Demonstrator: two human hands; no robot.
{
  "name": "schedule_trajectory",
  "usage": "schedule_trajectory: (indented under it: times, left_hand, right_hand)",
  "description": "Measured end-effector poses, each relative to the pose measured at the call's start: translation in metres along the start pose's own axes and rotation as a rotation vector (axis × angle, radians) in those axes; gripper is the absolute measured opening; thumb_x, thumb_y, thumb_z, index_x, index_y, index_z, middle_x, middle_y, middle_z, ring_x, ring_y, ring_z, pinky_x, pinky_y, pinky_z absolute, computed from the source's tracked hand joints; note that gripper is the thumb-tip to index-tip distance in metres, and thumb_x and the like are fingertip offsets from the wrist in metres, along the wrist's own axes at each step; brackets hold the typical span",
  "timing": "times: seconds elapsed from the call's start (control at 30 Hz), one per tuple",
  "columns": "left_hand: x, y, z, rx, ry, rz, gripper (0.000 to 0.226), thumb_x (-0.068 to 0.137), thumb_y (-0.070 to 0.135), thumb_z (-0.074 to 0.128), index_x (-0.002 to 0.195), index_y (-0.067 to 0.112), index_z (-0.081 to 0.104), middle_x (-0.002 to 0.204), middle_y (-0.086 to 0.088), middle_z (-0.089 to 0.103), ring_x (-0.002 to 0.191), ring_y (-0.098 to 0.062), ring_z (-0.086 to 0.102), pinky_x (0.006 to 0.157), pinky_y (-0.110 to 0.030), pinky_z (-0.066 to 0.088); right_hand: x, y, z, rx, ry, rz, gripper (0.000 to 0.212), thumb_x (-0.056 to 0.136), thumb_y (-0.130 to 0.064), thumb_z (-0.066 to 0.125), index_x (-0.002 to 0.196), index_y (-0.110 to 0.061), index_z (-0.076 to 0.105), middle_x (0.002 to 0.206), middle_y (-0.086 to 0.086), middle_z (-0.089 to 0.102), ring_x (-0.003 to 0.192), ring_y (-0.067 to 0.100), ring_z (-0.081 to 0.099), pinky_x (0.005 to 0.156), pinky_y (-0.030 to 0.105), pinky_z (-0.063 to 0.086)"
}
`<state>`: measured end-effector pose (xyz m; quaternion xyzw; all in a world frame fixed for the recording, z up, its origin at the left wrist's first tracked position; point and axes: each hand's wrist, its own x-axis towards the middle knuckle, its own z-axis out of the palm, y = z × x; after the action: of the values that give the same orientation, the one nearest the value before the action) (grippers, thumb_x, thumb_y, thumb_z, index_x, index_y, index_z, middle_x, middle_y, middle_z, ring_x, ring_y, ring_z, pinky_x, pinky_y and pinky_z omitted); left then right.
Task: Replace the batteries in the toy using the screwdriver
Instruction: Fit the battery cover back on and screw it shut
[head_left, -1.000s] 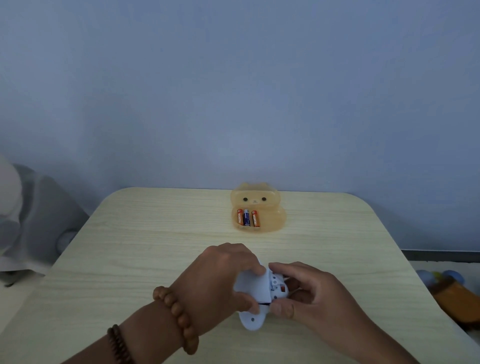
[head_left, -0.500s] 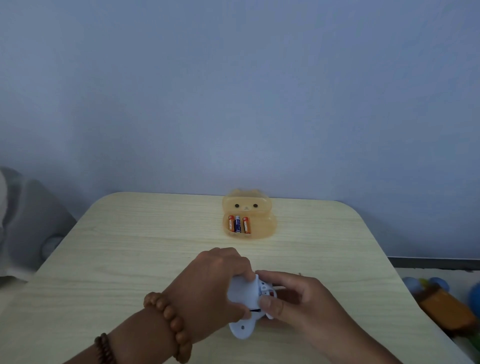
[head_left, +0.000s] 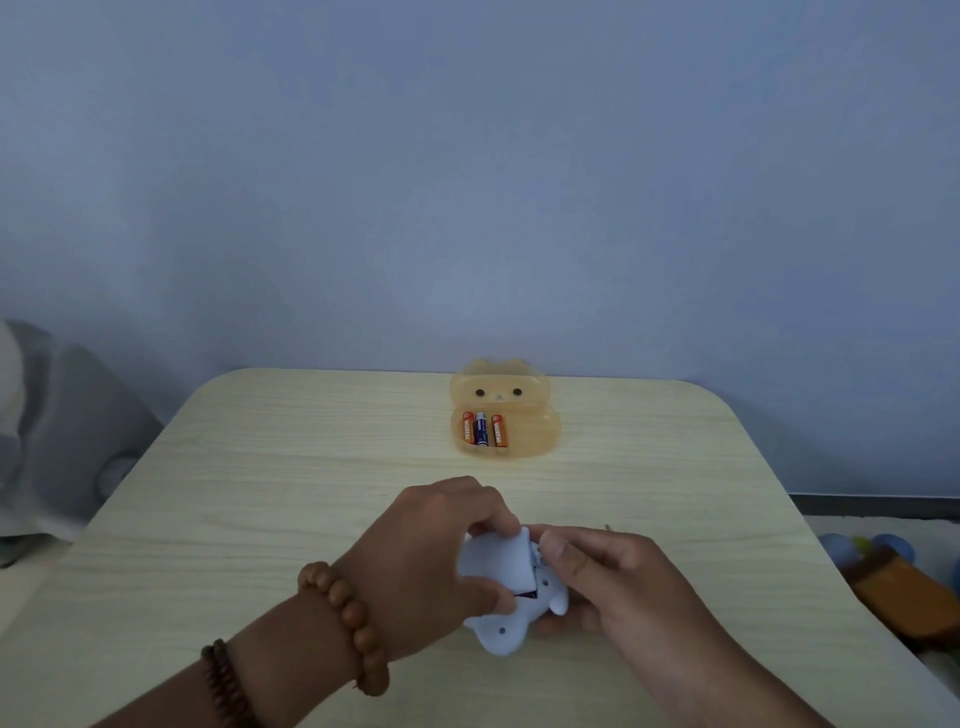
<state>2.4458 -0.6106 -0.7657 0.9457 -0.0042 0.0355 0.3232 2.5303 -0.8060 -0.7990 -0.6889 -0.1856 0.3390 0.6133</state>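
I see the pale blue toy (head_left: 511, 618) near the front of the table (head_left: 260, 493), held between both hands. The left hand (head_left: 431, 551) grips its battery cover (head_left: 506, 564), fingers curled over the top and thumb below. The right hand (head_left: 623, 582) pinches the toy's right side. A dark gap shows at the cover's lower edge. Three batteries (head_left: 483, 430) lie in the orange tray (head_left: 537, 434), well apart from the hands.

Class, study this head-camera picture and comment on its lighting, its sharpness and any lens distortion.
Head view: light is dim, flat and bluish, with no glare on the table and hardly a shadow beneath left hand or right hand; the batteries in the orange tray are sharp enough for colour, print barely legible; the toy is slightly soft; the wide lens smears the picture's side edges.
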Motion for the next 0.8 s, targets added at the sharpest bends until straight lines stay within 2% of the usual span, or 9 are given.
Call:
schedule_trajectory:
  times: [0.07, 0.17, 0.27, 0.37, 0.5, 0.67, 0.8]
  left_hand:
    - [-0.001, -0.001, 0.001, -0.012, 0.011, -0.005, 0.042, 0.066, 0.041, 0.083, 0.104, 0.034, 0.064, 0.099, 0.02, 0.062, 0.097, 0.002, 0.057, 0.081, -0.019, 0.049]
    - [-0.002, -0.003, 0.002, -0.019, -0.003, -0.007, 0.045, 0.068, 0.042, 0.082, 0.108, 0.034, 0.064, 0.101, 0.022, 0.063, 0.098, 0.003, 0.058, 0.084, -0.024, 0.052]
    - [-0.004, -0.004, 0.002, 0.004, -0.014, 0.025, 0.048, 0.068, 0.042, 0.082, 0.112, 0.034, 0.063, 0.106, 0.021, 0.062, 0.101, 0.002, 0.057, 0.087, -0.026, 0.051]
    - [-0.007, -0.003, 0.002, 0.034, -0.014, 0.064, 0.049, 0.069, 0.044, 0.08, 0.113, 0.035, 0.062, 0.108, 0.02, 0.06, 0.102, 0.001, 0.055, 0.088, -0.027, 0.049]
    - [-0.01, -0.005, 0.0, 0.047, -0.002, 0.109, 0.051, 0.067, 0.049, 0.081, 0.112, 0.036, 0.061, 0.108, 0.022, 0.06, 0.102, 0.004, 0.053, 0.087, -0.024, 0.049]
    - [-0.017, -0.008, 0.003, 0.076, 0.051, 0.155, 0.049, 0.069, 0.055, 0.073, 0.113, 0.038, 0.061, 0.109, 0.023, 0.062, 0.101, 0.005, 0.055, 0.083, -0.02, 0.05]
    - [-0.018, -0.006, 0.007, 0.039, 0.086, 0.13, 0.049, 0.068, 0.058, 0.068, 0.112, 0.036, 0.063, 0.109, 0.022, 0.062, 0.101, 0.003, 0.056, 0.082, -0.025, 0.053]
  right_hand:
    - [0.0, 0.002, 0.0, -0.071, 0.017, -0.028, 0.022, 0.097, -0.03, 0.058, 0.109, -0.028, 0.076, 0.102, 0.003, 0.079, 0.103, 0.018, 0.073, 0.097, 0.042, 0.055]
    - [-0.002, 0.005, -0.005, -0.109, -0.017, -0.044, 0.026, 0.09, -0.023, 0.07, 0.116, -0.029, 0.072, 0.103, -0.001, 0.079, 0.099, 0.013, 0.074, 0.084, 0.026, 0.057]
    - [-0.005, 0.008, -0.008, -0.104, -0.074, -0.077, 0.044, 0.08, -0.009, 0.081, 0.121, -0.021, 0.069, 0.116, 0.001, 0.074, 0.107, 0.015, 0.072, 0.09, 0.032, 0.058]
    - [-0.005, 0.01, -0.008, -0.148, -0.048, -0.111, 0.052, 0.074, -0.006, 0.085, 0.122, -0.019, 0.069, 0.12, -0.001, 0.071, 0.108, 0.016, 0.071, 0.092, 0.037, 0.058]
    - [-0.007, 0.013, -0.006, -0.202, -0.01, -0.162, 0.053, 0.074, -0.003, 0.085, 0.122, -0.02, 0.069, 0.122, -0.007, 0.068, 0.112, 0.013, 0.068, 0.09, 0.034, 0.059]
    - [-0.009, 0.017, -0.005, -0.232, 0.009, -0.203, 0.053, 0.075, -0.004, 0.084, 0.123, -0.02, 0.068, 0.124, -0.006, 0.066, 0.117, 0.013, 0.065, 0.09, 0.032, 0.058]
    - [-0.01, 0.015, -0.005, -0.215, -0.018, -0.196, 0.053, 0.077, -0.005, 0.082, 0.125, -0.021, 0.067, 0.126, -0.005, 0.065, 0.119, 0.014, 0.063, 0.09, 0.033, 0.057]
